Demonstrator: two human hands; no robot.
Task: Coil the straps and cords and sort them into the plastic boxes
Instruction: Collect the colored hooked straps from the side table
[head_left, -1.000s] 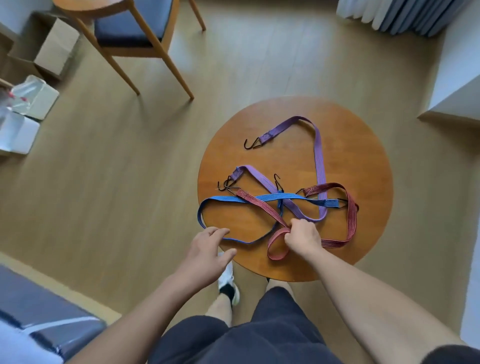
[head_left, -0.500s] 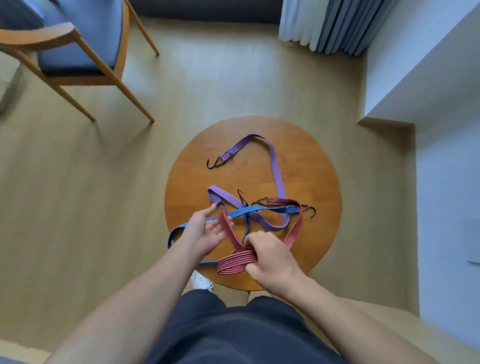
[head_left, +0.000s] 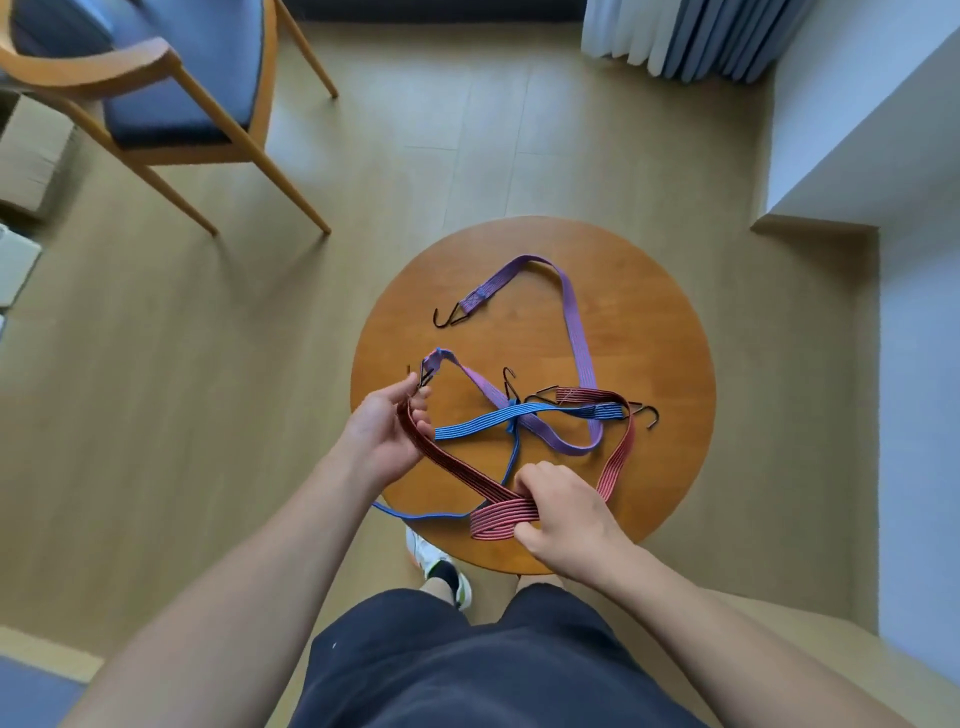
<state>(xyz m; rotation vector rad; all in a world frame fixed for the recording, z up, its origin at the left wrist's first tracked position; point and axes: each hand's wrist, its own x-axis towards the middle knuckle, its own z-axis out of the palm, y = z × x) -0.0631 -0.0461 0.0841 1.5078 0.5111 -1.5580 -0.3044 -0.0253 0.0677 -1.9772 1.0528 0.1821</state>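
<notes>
Looks straight down on a round wooden table (head_left: 670, 332) in the middle of the frame. Grips one end of the red strap (head_left: 457, 467) in the left hand (head_left: 387, 441) at the table's left edge, fingers curled round it. Pinches a folded loop of the same strap in the right hand (head_left: 563, 512) near the table's lower edge, thumb and fingers closed over the doubled bands. Between the two hands, stretched in a straight line; from the right hand, running up the right side to its far end near the table's centre. Just above the left fingertips, a black hook (head_left: 423, 375); cannot tell which strap it belongs to. Lying on the table: the blue strap (head_left: 483, 422), crossing the centre and drooping over the lower-left edge, and the purple strap (head_left: 574, 332), looping from a hook in the upper part of the table down the right side and back toward the left hand. All three crossing one another at the centre. In the upper left of the frame, a wooden chair (head_left: 197, 78) with a blue seat; at the left edge, a cardboard box (head_left: 31, 150); in the upper right, a pale curtain (head_left: 691, 36)
</notes>
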